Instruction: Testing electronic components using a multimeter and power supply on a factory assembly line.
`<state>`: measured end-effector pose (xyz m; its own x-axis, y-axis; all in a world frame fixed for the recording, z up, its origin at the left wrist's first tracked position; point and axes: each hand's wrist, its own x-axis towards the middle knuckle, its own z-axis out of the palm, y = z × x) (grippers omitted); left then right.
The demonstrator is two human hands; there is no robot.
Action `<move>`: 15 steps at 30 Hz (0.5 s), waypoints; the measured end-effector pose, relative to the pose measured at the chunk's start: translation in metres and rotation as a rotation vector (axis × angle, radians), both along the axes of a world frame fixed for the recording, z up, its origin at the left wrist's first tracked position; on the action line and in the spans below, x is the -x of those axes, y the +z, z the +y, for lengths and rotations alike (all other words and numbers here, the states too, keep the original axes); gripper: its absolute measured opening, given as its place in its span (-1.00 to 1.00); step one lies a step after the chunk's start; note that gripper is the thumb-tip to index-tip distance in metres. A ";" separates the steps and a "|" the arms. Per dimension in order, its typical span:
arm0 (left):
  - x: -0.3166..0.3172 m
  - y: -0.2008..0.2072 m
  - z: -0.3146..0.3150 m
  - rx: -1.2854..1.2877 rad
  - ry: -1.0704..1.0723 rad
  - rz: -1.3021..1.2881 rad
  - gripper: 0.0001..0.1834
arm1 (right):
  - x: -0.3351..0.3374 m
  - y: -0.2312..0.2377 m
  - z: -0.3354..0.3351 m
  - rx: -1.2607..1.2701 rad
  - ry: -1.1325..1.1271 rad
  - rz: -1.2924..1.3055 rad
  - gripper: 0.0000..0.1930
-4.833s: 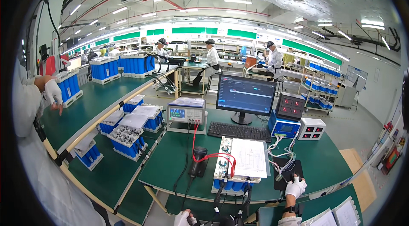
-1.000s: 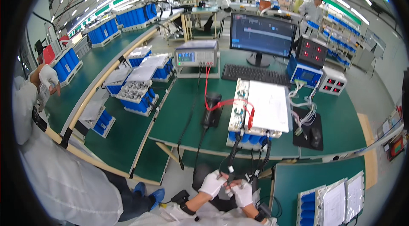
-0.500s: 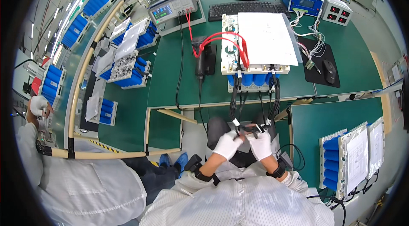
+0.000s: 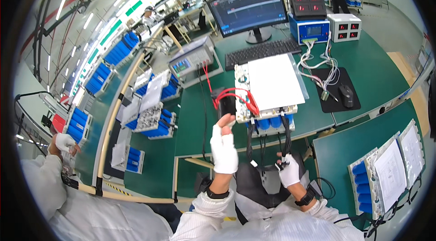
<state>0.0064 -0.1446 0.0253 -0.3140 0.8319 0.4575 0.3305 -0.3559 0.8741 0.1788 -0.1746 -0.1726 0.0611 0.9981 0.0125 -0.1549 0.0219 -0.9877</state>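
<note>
My left hand [image 4: 224, 152], in a white fingerless glove, reaches up over the table's front edge with its fingers stretched out. Its fingertips overlap the lower end of a black handheld scanner [image 4: 222, 108]; whether they touch it I cannot tell. Above my lap, my right hand [image 4: 289, 172], gloved the same way, is closed around the end of a black cable bundle [image 4: 285, 136]. A second black cable bundle [image 4: 250, 143] with a white tip hangs free beside it. Both bundles come from a battery module [image 4: 265, 123] with blue cells and a white frame. Red clip leads [image 4: 251, 104] lie on its left side.
Paper sheets [image 4: 274, 82] cover the module's top. Behind stand a keyboard [image 4: 261, 52], a monitor [image 4: 250, 9] and a test meter [image 4: 190, 64]. A mouse [image 4: 347, 95] is at right. More modules [image 4: 363, 186] stand on the right side table. A co-worker's gloved hand [image 4: 66, 143] is at far left.
My left hand has let go of the cable ends and moved up and left to the scanner. My right hand stays on the cable. The view has tilted up.
</note>
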 end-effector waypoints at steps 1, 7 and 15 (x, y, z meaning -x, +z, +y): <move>-0.011 0.009 0.012 -0.081 -0.049 -0.017 -0.42 | -0.001 0.000 0.000 0.011 0.002 -0.256 -0.75; -0.059 0.028 0.074 0.040 -0.126 -0.182 -0.48 | -0.019 0.013 -0.015 0.202 -0.033 -0.245 -0.86; -0.077 0.040 0.067 -0.305 -0.328 -0.484 -0.62 | -0.037 0.015 -0.026 0.546 0.345 0.304 -0.79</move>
<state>0.0833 -0.0775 0.0650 -0.2959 0.7750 0.5584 -0.2425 -0.6264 0.7408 0.2158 -0.2006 -0.1572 -0.3376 0.8200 -0.4623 -0.3342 -0.5635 -0.7555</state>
